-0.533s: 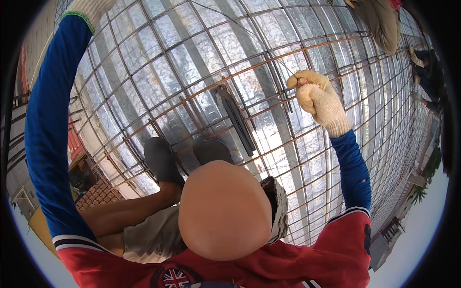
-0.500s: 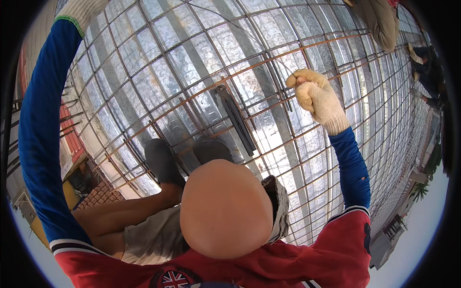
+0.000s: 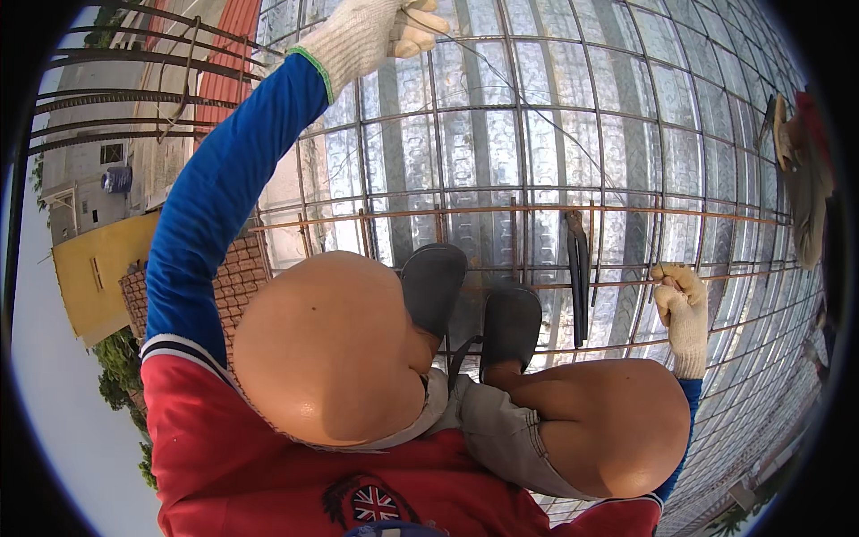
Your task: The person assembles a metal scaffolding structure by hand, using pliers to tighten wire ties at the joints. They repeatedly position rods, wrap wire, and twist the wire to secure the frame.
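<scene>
1. Two gloved hands are on a rebar grid point(image 3: 537, 210) laid over shiny corrugated sheeting point(image 3: 501, 80), with the person crouched on it in dark sandals point(image 3: 434, 286).
2. Left hand point(image 3: 380, 31) is stretched way out to the far top of the grid, fingers curled and pinching a thin wire point(image 3: 537, 112). So that hand is clenched on the wire's end.
3. The wire runs slanting from the left hand down and to the right across the grid, toward the right hand. Its long axis is that diagonal. It gets too thin to follow near the lower end, so I can't tell where it finishes.
4. Right hand point(image 3: 682, 313) sits close in, just right of the sandals, fist closed around a bar of the grid. Whether it also has the wire's other end in there, can't tell.
5. A dark long tool point(image 3: 579, 277), looks like pliers or a hook, lies on the grid between the sandals and the right hand, pointing away from the person. Right hand is clearly the nearer one to it.
6. Another person's sandalled foot point(image 3: 792, 143) shows at the grid's far right edge.
</scene>
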`<state>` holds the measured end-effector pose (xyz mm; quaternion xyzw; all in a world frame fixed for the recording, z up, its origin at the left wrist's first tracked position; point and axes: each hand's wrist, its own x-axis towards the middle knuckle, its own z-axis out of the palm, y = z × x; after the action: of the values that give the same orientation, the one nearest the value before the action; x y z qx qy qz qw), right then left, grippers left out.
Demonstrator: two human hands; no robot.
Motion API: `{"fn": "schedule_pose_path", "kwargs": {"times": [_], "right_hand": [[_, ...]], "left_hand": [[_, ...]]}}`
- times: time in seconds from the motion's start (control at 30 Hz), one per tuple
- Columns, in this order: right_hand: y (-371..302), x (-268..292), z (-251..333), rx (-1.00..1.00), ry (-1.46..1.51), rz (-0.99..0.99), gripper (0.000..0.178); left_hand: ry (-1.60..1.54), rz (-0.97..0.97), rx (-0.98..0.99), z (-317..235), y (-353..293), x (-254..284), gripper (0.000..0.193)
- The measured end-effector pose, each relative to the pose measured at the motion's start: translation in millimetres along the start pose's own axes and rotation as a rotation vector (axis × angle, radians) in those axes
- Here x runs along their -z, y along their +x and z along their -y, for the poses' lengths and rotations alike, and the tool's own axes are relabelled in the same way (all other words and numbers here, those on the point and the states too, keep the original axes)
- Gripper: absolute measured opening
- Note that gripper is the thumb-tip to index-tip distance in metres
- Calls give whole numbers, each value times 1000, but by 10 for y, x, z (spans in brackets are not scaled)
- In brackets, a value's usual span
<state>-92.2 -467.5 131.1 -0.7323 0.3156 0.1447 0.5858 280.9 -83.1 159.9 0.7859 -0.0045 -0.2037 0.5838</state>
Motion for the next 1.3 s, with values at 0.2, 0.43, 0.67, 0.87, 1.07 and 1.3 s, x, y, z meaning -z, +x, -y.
{"fn": "schedule_pose_path", "kwargs": {"times": [0.2,0.43,0.67,0.87,1.07,1.3], "right_hand": [[139,-334,227,102,-196,7,28],[581,-693,735,150,-439,155,22],[1027,-1246,1371,281,-700,404,20],[1141,-1413,1222,157,-677,475,19],[1224,-1076,988,223,-759,302,17],[1313,-1098,1050,225,-762,263,17]], "left_hand": [[-434,-33,269,1264,-364,620,70],[-110,-263,601,2115,-1577,1181,82],[-388,-278,404,2562,-2098,1354,73],[-707,-613,239,2455,-1802,972,49],[578,-386,534,2112,-1723,778,42],[1055,-241,-72,2358,-1537,1200,39]]}}
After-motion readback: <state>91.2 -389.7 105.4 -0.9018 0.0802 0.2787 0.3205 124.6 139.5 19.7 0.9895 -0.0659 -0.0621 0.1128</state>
